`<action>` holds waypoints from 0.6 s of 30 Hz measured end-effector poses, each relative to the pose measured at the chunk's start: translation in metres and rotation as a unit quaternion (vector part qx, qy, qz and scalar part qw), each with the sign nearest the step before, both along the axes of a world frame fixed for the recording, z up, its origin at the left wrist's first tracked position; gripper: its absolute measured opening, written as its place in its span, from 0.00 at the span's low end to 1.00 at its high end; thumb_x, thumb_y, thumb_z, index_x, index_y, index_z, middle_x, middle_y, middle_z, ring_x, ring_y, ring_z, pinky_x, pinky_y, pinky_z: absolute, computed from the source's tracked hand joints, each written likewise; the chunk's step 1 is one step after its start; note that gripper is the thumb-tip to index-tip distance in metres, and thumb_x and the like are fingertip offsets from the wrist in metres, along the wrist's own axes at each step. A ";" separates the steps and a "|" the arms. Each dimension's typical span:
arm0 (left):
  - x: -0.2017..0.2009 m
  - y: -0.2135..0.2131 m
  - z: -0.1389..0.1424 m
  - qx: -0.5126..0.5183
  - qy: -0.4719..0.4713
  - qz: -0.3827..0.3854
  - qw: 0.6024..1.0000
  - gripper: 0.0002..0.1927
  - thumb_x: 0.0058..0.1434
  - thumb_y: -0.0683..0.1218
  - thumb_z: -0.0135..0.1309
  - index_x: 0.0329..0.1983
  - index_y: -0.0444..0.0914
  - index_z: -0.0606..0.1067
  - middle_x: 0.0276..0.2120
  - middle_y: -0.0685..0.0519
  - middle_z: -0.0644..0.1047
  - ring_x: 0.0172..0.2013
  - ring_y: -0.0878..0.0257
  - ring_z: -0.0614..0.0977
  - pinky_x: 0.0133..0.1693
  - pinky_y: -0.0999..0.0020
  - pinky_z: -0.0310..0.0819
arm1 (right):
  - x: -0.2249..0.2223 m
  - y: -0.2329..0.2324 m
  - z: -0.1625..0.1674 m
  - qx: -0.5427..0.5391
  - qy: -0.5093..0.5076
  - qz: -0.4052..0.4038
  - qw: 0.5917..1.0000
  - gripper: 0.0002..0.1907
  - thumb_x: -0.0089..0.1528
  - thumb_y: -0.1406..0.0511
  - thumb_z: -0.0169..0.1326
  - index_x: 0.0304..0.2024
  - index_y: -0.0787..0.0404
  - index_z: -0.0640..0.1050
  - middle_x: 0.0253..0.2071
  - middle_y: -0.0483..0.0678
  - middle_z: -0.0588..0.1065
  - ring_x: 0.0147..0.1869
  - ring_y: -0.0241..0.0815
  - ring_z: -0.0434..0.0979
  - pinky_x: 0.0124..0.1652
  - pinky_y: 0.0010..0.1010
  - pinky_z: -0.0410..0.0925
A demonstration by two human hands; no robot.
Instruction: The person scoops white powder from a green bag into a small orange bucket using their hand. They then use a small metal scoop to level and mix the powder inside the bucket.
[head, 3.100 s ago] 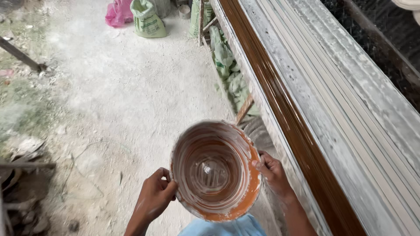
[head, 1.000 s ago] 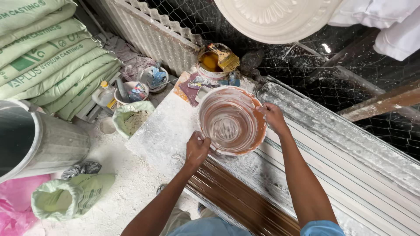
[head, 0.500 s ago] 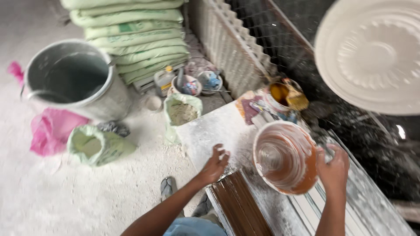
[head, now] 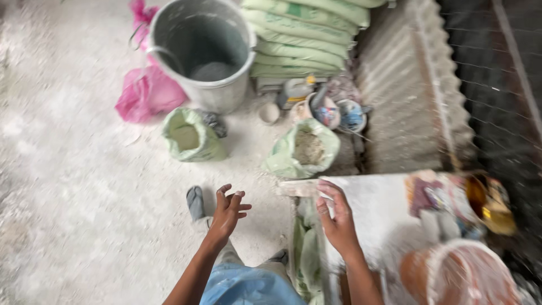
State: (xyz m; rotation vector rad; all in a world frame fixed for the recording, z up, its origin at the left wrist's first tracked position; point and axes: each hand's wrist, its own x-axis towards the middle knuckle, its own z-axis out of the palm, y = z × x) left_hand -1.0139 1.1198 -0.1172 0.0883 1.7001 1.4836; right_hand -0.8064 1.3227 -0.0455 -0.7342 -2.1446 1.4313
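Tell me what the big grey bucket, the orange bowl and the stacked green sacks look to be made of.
Grey bucket: probably metal or plastic, dull and dust-coated; thin rim, wire handle.
Orange bowl: likely flexible plastic or rubber, smeared white inside; blurred.
Green sacks: seemingly woven plastic or paper, matte, creased and slumped.

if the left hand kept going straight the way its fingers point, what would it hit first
Probably the open green sack of pale powder: the left hand hangs empty, fingers aimed up and right toward it. Depth is unclear, so it might pass above.

Soft daylight falls all over, bright on the white dusty floor (head: 68,186). Shadows are faint. Everything looks smeared with blur, most of all the orange bowl (head: 460,274) right of my grip. No glare.
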 end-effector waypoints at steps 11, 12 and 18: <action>-0.335 -0.039 -0.302 -0.154 0.094 -0.012 0.983 0.40 0.63 0.54 0.53 0.71 0.32 0.51 0.57 0.29 0.70 0.52 0.38 0.78 0.52 0.50 0.75 | -0.344 -0.049 -0.361 -0.345 -0.276 -0.103 0.891 0.32 0.64 0.52 0.50 0.70 0.48 0.61 0.57 0.50 0.75 0.53 0.42 0.78 0.45 0.38 0.75; -0.370 -0.036 -0.339 -0.187 0.146 -0.035 0.971 0.41 0.62 0.54 0.54 0.71 0.31 0.51 0.57 0.28 0.70 0.52 0.36 0.78 0.53 0.49 0.74 | -0.376 -0.053 -0.394 -0.300 -0.304 -0.084 0.900 0.35 0.64 0.50 0.51 0.71 0.50 0.61 0.60 0.48 0.75 0.52 0.46 0.79 0.45 0.39 0.75; -0.526 0.025 -0.516 -0.317 0.193 -0.064 0.926 0.57 0.51 0.57 0.67 0.72 0.32 0.45 0.60 0.22 0.61 0.58 0.28 0.69 0.58 0.45 0.66 | -0.504 -0.067 -0.550 -0.422 -0.473 -0.138 0.761 0.50 0.65 0.47 0.56 0.76 0.45 0.39 0.77 0.46 0.49 0.69 0.53 0.62 0.54 0.55 0.74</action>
